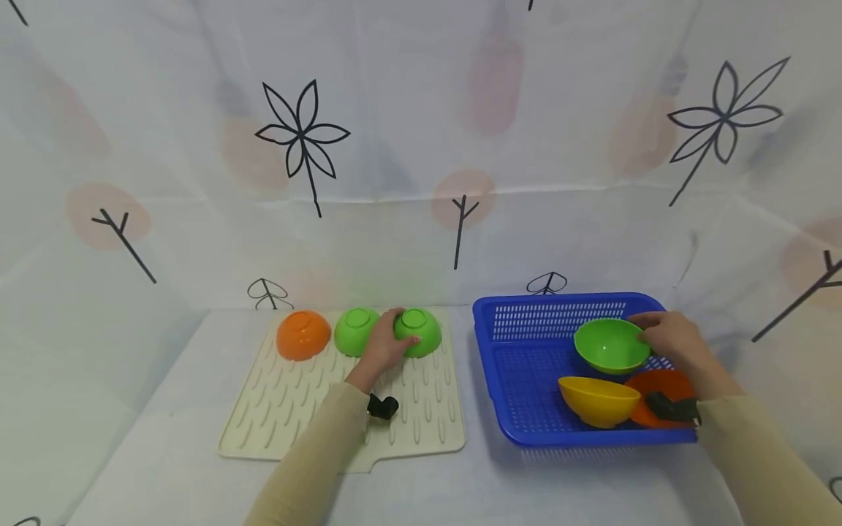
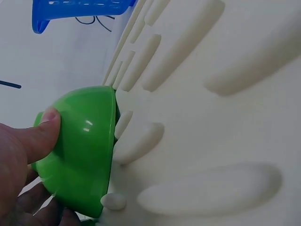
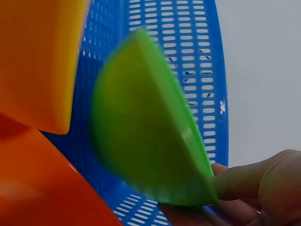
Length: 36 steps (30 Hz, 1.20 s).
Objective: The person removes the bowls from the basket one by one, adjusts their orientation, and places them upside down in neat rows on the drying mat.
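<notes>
My left hand holds an upside-down green bowl on the cream draining mat, thumb on one side and fingers on the other. To its left another green bowl and an orange bowl sit upside down in the same row. At the right, my right hand pinches the rim of a green bowl, which is tilted inside the blue basket. Close to that bowl in the basket are a yellow bowl and a dark orange bowl, partly hidden by the wrist camera.
The blue basket has slotted walls and stands right of the mat on a white-covered table. A white curtain printed with flowers and twigs hangs directly behind both.
</notes>
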Available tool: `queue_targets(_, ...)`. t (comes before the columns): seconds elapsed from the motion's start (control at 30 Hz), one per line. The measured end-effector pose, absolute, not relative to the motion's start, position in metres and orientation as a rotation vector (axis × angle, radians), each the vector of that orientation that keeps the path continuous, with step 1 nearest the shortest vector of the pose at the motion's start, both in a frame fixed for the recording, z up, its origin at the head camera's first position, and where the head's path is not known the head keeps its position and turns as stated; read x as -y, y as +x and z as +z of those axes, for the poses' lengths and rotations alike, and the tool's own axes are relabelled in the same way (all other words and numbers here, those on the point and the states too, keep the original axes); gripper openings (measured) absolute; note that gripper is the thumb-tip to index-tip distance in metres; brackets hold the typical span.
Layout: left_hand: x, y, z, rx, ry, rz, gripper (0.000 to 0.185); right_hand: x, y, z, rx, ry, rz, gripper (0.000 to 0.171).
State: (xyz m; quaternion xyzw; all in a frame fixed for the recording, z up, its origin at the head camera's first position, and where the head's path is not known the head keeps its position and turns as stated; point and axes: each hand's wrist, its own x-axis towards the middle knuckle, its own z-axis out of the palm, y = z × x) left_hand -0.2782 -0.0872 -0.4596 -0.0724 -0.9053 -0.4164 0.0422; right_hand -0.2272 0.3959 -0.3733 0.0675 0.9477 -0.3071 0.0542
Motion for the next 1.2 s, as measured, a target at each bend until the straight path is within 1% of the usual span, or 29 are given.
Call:
queue_targets(0.13,0.087,-0.277,-0.461,2.772,-0.229,-1.261,0.068,-0.395,-0.225,-0.373,-2.859,0.181,-0.987,0.050)
queue_targets(0.27,0.088,-0.276,-0.459,2.776,-0.218,-1.290,0.068,-0.390,-0.221,-0.368,-2.865,0.101,-1.024,0.049)
queue_targets(0.77,0.087,-0.275,-0.456,2.811,-0.169,-1.280,0.070,-0.351,-0.200,-0.330,-2.799,-0.101,-1.124,0.046)
queue_targets(0.93,0.085,-0.274,-0.454,2.813,-0.180,-1.254,0.071,-0.334,-0.195,-0.330,-2.764,-0.144,-1.210,0.045)
queue_targets(1.2,0.085,-0.269,-0.448,2.788,-0.171,-1.251,0.075,-0.304,-0.181,-0.334,-2.683,-0.098,-1.318,0.043)
